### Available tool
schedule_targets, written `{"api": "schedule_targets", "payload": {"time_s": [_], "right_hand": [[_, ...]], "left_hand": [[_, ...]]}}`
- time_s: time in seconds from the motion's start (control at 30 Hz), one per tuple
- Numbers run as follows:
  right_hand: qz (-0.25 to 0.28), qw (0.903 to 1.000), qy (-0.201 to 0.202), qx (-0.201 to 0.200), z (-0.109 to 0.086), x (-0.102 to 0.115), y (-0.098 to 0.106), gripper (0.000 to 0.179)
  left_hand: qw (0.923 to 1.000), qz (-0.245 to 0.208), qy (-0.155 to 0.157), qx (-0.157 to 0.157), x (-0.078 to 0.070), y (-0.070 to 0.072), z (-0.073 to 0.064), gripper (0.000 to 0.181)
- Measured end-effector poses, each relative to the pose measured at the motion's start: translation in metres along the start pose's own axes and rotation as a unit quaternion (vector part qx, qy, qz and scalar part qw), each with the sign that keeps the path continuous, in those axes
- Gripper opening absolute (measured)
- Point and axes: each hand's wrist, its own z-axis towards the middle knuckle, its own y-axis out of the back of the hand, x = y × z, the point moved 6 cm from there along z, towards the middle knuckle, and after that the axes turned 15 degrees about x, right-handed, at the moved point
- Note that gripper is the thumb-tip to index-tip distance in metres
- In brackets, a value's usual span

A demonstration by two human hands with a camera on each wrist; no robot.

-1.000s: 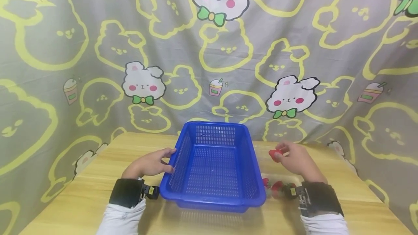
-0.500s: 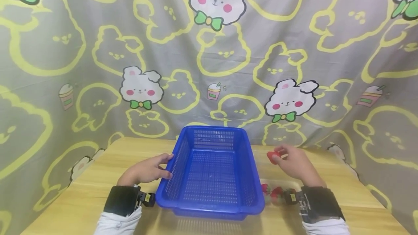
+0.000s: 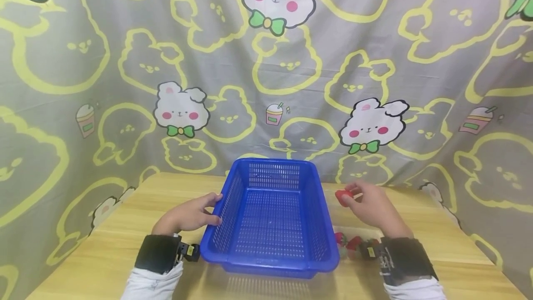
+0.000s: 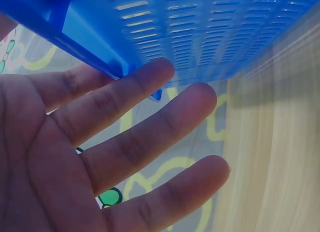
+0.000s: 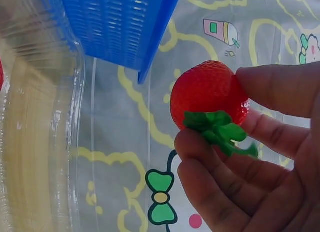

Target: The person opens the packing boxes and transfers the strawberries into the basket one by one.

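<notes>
While a bunny cloth (image 3: 233, 78) hangs behind the tabletop (image 3: 462, 244), a clear tray (image 5: 77, 92) with more strawberries (image 3: 354, 243) sits by the blue basket (image 3: 270, 265), and the left grip (image 3: 193, 213), spread wide, touches the basket. Just outside the basket's right wall, the right grip (image 3: 368, 203) pinches one strawberry (image 5: 206, 92): red, shiny and bumpy, with green leaves.

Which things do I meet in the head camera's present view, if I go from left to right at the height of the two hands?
Left hand → blue basket → red strawberry → right hand that holds it.
</notes>
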Motion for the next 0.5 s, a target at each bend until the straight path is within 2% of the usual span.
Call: {"api": "schedule_targets", "payload": {"time_s": [0.3,0.5], "right_hand": [[0.008,0.9997,0.020,-0.013,0.002,0.010,-0.003,0.026],[0.009,0.9995,0.024,-0.019,0.003,0.013,-0.008,0.022]], "left_hand": [[0.9999,0.012,-0.009,-0.003,0.000,0.000,0.001,0.054],[0.9998,0.014,-0.011,-0.002,-0.001,-0.002,0.000,0.055]]}}
